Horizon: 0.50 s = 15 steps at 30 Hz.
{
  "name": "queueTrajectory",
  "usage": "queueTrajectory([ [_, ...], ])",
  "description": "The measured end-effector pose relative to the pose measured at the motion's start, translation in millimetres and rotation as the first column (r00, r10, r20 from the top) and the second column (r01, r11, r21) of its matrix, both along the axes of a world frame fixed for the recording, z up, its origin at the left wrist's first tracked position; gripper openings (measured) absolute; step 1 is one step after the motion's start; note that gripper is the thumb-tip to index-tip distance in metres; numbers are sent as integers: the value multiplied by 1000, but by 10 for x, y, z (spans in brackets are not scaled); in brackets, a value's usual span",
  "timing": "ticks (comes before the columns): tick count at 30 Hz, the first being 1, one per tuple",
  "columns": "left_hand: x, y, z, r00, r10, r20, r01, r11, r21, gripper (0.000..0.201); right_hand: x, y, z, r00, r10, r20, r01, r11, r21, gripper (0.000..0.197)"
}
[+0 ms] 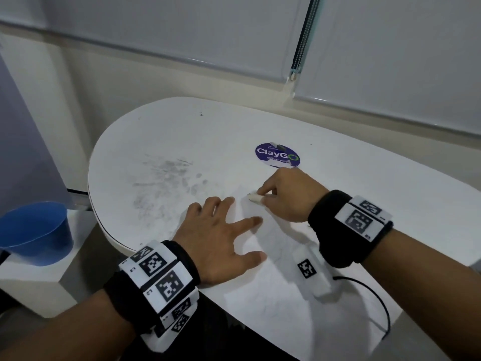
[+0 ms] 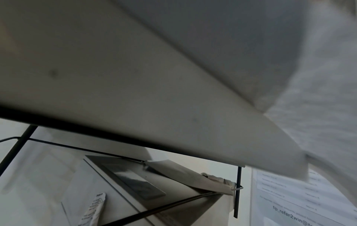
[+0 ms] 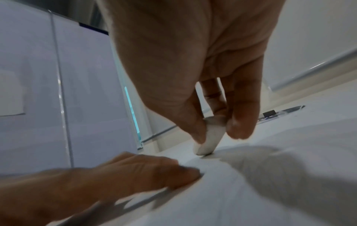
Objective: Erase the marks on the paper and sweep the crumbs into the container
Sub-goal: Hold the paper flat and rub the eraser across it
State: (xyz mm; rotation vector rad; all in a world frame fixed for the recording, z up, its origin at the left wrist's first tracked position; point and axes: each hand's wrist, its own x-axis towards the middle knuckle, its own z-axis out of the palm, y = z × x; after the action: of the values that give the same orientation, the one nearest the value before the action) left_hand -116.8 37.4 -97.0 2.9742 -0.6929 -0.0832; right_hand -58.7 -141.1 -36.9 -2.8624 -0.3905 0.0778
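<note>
Your right hand pinches a white eraser between thumb and fingers; only the right wrist view shows its tip touching the paper. Your left hand lies flat on the paper with fingers spread wide, holding nothing. The left wrist view shows only the table's underside. The blue container stands off the table to your left; you cannot tell what it holds.
</note>
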Motion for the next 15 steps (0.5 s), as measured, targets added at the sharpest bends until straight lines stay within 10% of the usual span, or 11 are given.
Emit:
queueTrajectory([
  [15,5,8,-24,1000,-10,23,10,1000,-6,71,214,87,77,999,-26,35,27,1000,-11,21],
])
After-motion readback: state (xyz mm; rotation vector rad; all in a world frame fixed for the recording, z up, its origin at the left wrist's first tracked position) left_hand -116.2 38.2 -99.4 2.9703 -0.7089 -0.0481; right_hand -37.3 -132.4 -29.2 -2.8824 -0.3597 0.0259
